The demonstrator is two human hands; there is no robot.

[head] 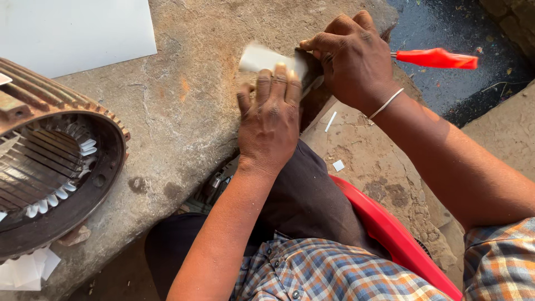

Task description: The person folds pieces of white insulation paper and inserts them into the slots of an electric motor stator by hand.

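White paper strip [262, 57] pinned flat under left hand [271, 114]; right hand [352, 58] grip pinching red-handled tool [437, 58].

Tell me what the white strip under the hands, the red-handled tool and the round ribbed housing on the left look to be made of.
White strip: likely stiff paper or insulating sheet, matte; it is blurred.
Red-handled tool: glossy handle, probably plastic; the right hand hides its working end.
Round ribbed housing: metal, probably cast iron, dull with rusty brown patches.
The left hand presses the strip onto rough grey stone slab.
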